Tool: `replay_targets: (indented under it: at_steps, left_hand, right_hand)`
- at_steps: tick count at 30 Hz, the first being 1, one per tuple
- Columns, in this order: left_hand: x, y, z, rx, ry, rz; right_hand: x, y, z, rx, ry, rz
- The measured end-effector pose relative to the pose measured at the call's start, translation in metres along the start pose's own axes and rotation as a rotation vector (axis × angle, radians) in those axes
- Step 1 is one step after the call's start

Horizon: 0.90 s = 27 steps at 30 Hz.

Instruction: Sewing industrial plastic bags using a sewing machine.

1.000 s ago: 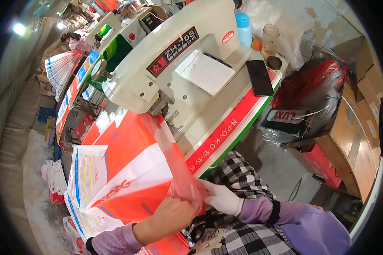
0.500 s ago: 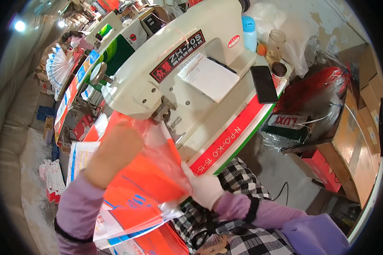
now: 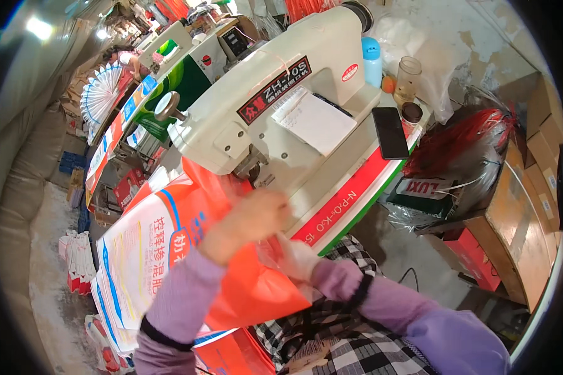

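Observation:
A large orange and white plastic sack (image 3: 247,290) with blue print lies over my lap and runs up to the head of a cream sewing machine (image 3: 209,134). My bare left hand (image 3: 250,222) is above the sack's edge, just below the needle area. Its fingers look curled together on the sack, though blurred. My right hand (image 3: 299,257), in a white glove, is closed on the sack's edge and the clear film (image 3: 270,251) there. The left forearm partly covers the sack, and the right fingertips are partly hidden.
A notepad (image 3: 313,122), pen and black phone (image 3: 389,133) lie on the machine bed. Behind the phone stand a blue bottle (image 3: 371,62) and a glass jar (image 3: 408,78). Boxes (image 3: 513,212) are at right. Another person (image 3: 130,59) sits far left, beside fanned white sacks.
My left hand has moved right, across the sack toward my right hand. The sack has shifted and folded, baring more of its white printed panel. My right hand has moved slightly right and up.

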State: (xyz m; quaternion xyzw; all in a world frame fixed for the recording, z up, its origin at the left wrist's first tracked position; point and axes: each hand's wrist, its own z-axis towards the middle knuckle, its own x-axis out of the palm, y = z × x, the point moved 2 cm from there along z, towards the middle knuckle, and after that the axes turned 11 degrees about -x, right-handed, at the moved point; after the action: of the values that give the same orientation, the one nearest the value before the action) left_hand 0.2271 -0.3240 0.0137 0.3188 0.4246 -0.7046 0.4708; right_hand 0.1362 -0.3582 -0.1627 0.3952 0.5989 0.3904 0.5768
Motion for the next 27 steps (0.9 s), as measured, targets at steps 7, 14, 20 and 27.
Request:
replay_targets:
  at_steps: [7,14,20,27]
  left_hand:
    - [-0.012,-0.048,-0.177,-0.773,0.899,0.099]
    - [0.045,-0.105,-0.084,-0.903,0.917,-0.318]
    - [0.060,-0.141,-0.063,-0.724,1.191,0.030]
    - [-0.068,-0.034,-0.075,-0.366,0.454,0.005]
  right_hand:
    - [-0.037,0.051,-0.090,-0.003,0.002,0.434]
    - [-0.037,0.028,-0.088,0.054,0.158,0.331]
    - [-0.030,0.053,-0.006,-0.028,-0.080,-0.482]
    - [-0.016,0.047,-0.037,0.005,0.076,-0.646]
